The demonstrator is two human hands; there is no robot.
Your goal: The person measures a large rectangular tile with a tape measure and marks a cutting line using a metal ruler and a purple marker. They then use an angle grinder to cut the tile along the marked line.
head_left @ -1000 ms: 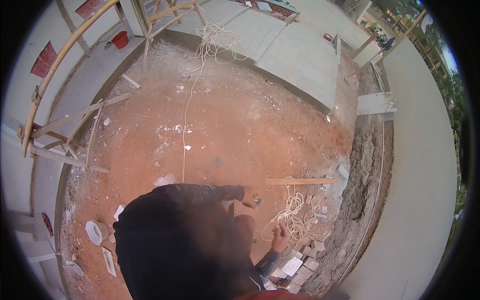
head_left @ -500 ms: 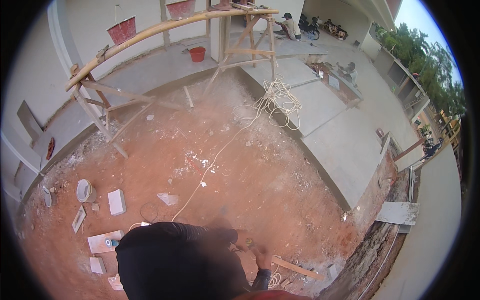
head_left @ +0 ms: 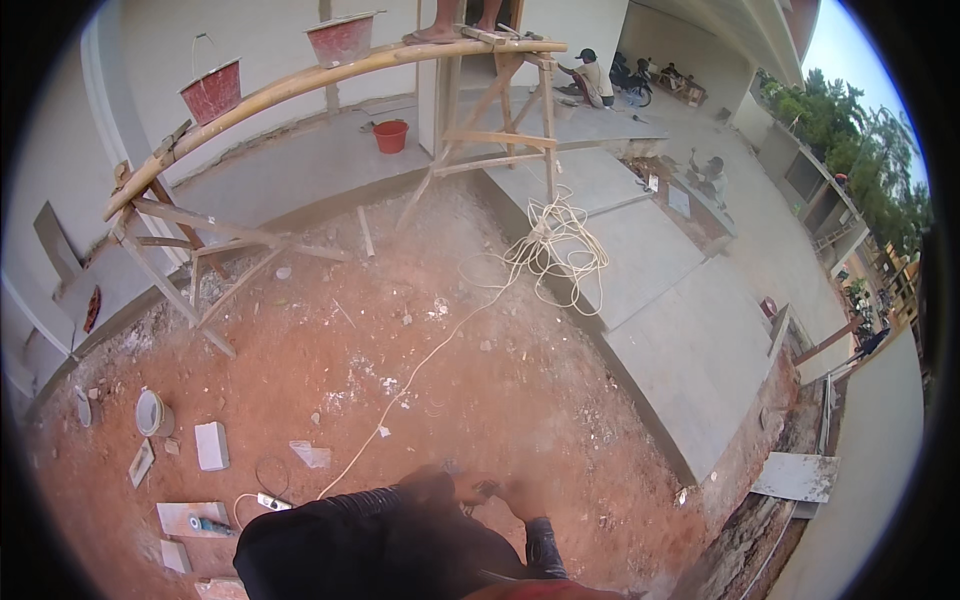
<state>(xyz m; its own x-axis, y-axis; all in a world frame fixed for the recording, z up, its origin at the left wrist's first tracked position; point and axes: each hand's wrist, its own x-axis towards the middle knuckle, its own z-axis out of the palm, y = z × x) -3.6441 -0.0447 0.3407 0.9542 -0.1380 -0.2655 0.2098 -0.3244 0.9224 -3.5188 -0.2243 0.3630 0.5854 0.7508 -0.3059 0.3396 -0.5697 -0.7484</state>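
Low in the picture, beyond my black-clad body and sleeve, my left hand (head_left: 468,486) and my right hand (head_left: 520,501) are close together. Their fingers are closed around a small dark object (head_left: 486,489) that is too blurred and hidden to name. Just left of my arm, a white power strip (head_left: 274,501) lies on red dirt with a pale cord running from it. A blue-grey power tool (head_left: 206,523) rests on a pale board (head_left: 180,514), near white blocks (head_left: 212,446) and a white pail (head_left: 152,412).
A bamboo-and-timber scaffold (head_left: 265,85) carries red buckets (head_left: 210,92) and a bare-footed person (head_left: 440,22). Co-workers (head_left: 597,78) (head_left: 712,180) squat beyond it. A coiled pale cable (head_left: 545,245) drapes over the concrete slab edge (head_left: 650,420). A wall (head_left: 880,430) borders the right.
My right hand has risen from lower right to meet my left hand at the small object. My head has turned up and leftward, bringing the scaffold and co-workers into view.
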